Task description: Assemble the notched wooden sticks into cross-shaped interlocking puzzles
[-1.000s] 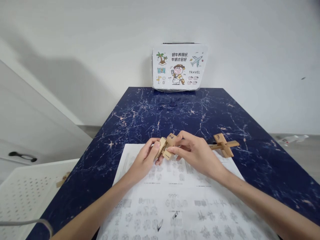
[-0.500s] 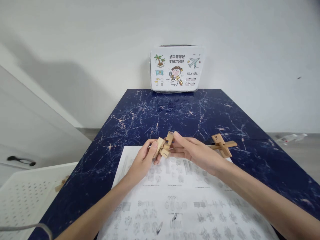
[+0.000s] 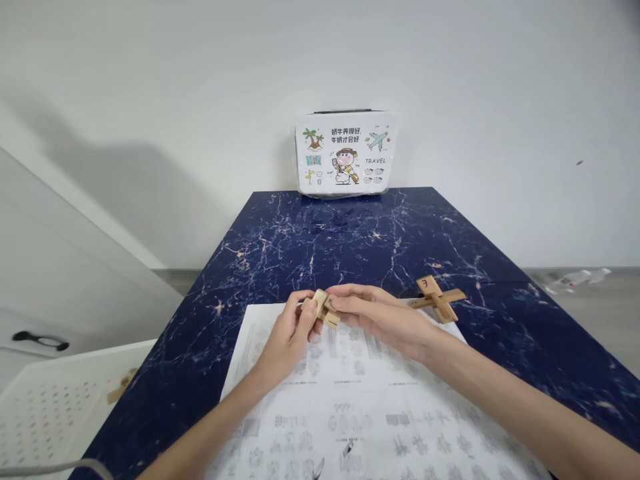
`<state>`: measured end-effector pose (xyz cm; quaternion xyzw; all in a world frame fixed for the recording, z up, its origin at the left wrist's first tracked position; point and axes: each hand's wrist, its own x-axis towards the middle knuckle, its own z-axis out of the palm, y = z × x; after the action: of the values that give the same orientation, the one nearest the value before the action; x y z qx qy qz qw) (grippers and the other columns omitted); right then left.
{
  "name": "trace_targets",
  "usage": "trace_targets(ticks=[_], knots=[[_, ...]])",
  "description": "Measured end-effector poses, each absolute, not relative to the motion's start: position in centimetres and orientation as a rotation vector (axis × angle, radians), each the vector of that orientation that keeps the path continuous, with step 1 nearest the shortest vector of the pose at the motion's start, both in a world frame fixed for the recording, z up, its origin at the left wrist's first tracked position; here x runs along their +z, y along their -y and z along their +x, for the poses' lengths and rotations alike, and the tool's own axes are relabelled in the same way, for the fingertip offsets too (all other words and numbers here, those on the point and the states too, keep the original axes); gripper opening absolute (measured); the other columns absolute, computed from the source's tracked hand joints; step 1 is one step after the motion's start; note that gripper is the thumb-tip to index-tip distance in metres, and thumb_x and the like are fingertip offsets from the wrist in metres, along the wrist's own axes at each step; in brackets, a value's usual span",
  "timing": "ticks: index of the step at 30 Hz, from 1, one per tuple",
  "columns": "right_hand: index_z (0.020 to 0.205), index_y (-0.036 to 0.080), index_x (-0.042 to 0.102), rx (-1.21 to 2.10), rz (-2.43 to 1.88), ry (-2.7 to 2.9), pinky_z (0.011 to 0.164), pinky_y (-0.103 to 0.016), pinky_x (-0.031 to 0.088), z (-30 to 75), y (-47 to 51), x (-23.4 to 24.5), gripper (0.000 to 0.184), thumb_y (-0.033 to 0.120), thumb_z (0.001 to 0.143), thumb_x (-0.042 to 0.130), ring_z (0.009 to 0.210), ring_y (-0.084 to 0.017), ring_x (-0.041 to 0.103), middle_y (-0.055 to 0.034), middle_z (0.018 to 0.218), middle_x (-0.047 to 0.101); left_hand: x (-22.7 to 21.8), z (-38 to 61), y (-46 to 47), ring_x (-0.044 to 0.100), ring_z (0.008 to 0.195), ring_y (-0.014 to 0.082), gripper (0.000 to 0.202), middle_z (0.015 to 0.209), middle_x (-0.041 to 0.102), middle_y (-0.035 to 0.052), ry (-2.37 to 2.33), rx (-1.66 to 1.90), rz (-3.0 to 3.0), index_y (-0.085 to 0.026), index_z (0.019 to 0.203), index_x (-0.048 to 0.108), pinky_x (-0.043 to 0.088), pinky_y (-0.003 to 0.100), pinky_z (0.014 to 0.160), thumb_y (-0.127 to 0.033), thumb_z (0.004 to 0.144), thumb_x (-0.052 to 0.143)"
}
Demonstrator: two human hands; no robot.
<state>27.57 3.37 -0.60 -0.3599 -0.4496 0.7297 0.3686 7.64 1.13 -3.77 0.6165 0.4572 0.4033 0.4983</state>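
Note:
Between both hands is a cluster of interlocking wooden puzzle pieces (image 3: 330,320), held just above the top part of a printed sheet. My left hand (image 3: 293,327) is closed around the cluster's left side, its thumb pressed on a pale upright block. My right hand (image 3: 375,310) pinches a piece on the cluster's right, thumb in front and fingers behind. Dark marks show on some blocks. The fingers hide much of the cluster. Just right of my right hand, several joined wooden pieces (image 3: 440,300) form a cross, one bearing a written mark.
The printed sheet (image 3: 360,400) with puzzle diagrams covers the near part of the blue marbled table (image 3: 320,247). A white cartoon-printed case (image 3: 345,157) stands at the far edge by the wall. At left, a white perforated basket (image 3: 50,400) holds wooden pieces (image 3: 120,387).
The upright piece in my right hand has been tilted down against the cluster, and the right thumb has moved left onto it. The view has shifted slightly.

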Motion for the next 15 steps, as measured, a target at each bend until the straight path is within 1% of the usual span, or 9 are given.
trace_targets(ticks=[4, 7, 10, 13, 15], knots=[[0.112, 0.022, 0.073, 1.826, -0.972, 1.148, 0.109, -0.044, 0.054, 27.5, -3.12, -0.88, 0.033, 0.034, 0.084, 0.084, 0.112, -0.025, 0.071, -0.0085, 0.118, 0.075, -3.78, 7.62, -1.12, 0.046, 0.065, 0.0145, 0.037, 0.076, 0.055, -0.0028, -1.092, 0.962, 1.532, -0.019, 0.123, 0.051, 0.041, 0.03, 0.067, -0.05, 0.11, 0.037], [0.113, 0.022, 0.071, 1.781, -1.017, 1.167, 0.106, -0.041, 0.054, 27.51, -2.91, -0.9, 0.034, 0.035, 0.085, 0.084, 0.115, -0.024, 0.07, -0.0099, 0.125, 0.071, -3.96, 7.51, -1.19, 0.047, 0.066, 0.015, 0.038, 0.076, 0.056, -0.0024, -1.111, 0.967, 1.53, -0.019, 0.125, 0.052, 0.04, 0.029, 0.066, -0.051, 0.11, 0.038], [0.111, 0.022, 0.067, 1.751, -1.034, 1.246, 0.102, -0.04, 0.054, 27.46, -2.61, -1.01, 0.035, 0.038, 0.085, 0.084, 0.112, -0.024, 0.07, -0.0086, 0.121, 0.072, -4.26, 7.32, -1.23, 0.048, 0.065, 0.0151, 0.038, 0.076, 0.057, -0.0021, -1.131, 0.937, 1.571, -0.019, 0.126, 0.052, 0.039, 0.029, 0.064, -0.051, 0.109, 0.041], [0.107, 0.023, 0.063, 1.763, -1.006, 1.316, 0.103, -0.042, 0.053, 27.3, -2.39, -1.28, 0.035, 0.039, 0.085, 0.084, 0.113, -0.024, 0.069, -0.0074, 0.114, 0.074, -4.42, 7.15, -1.23, 0.049, 0.064, 0.0152, 0.038, 0.076, 0.06, -0.0016, -1.148, 0.903, 1.641, -0.02, 0.129, 0.054, 0.039, 0.029, 0.064, -0.049, 0.109, 0.041], [0.107, 0.024, 0.062, 1.749, -1.021, 1.31, 0.104, -0.043, 0.052, 27.19, -2.37, -1.42, 0.035, 0.04, 0.085, 0.084, 0.115, -0.024, 0.069, -0.008, 0.117, 0.074, -4.39, 7.09, -1.24, 0.05, 0.065, 0.0157, 0.04, 0.076, 0.062, -0.0011, -1.16, 0.903, 1.654, -0.021, 0.135, 0.055, 0.04, 0.029, 0.065, -0.048, 0.11, 0.039]])
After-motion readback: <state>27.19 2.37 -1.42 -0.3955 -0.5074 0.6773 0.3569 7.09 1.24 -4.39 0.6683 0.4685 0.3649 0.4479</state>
